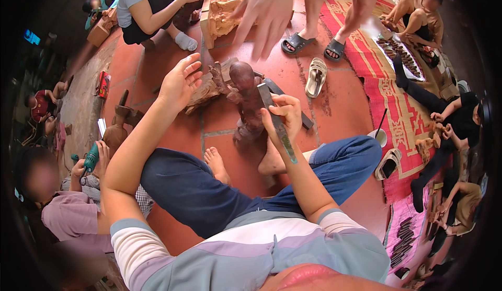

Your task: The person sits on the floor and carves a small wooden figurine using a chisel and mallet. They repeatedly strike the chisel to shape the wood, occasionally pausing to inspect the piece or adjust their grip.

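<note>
Two hands at a wooden figure (246, 100) on the floor (334, 103).
Right hand (285, 114) grips a chisel (277, 124); left hand (180, 82) released, spread. Figure likely rigid, heavy; hold at torso.

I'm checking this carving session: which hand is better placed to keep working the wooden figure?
Probably right: the right hand grips a chisel against the wooden figure; the left hand is raised, open, holding nothing.
</note>
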Tool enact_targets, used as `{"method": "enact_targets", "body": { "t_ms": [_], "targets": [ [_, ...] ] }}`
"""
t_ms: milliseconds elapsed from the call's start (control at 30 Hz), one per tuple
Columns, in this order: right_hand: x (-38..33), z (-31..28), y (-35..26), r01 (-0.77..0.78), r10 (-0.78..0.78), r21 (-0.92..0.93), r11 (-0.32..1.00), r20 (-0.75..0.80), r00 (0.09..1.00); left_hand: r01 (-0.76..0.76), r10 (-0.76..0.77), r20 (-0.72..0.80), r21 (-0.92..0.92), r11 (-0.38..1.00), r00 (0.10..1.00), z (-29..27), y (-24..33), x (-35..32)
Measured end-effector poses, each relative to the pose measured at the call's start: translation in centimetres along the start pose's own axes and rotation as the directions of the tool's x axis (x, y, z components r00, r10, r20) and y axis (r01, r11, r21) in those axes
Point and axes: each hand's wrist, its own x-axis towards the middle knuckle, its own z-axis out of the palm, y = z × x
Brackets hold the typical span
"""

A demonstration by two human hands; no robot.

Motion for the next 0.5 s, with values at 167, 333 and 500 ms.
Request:
{"method": "enact_targets", "body": {
  "t_ms": [167, 333, 500],
  "targets": [
    [-1.1, 0.7, 1.9, -0.023, 0.039, -0.121, 0.992, 0.137, 0.99, 0.003, -0.003, 0.029, -0.007, 1.0, 1.0, 0.5, 0.0, 1.0],
    [-3.3, -2.7, 0.8, -0.129, 0.138, -0.076, 0.989, 0.128, 0.982, -0.012, 0.012, 0.05, 0.009, 1.0, 0.999, 0.4, 0.0, 0.9],
    [-5.8, -5.8, -1.1, -0.289, 0.283, -0.015, 0.957, 0.263, 0.923, 0.101, -0.103, 0.12, 0.026, 0.995, 0.987, 1.2, -1.3, 1.2]
  ]
}}
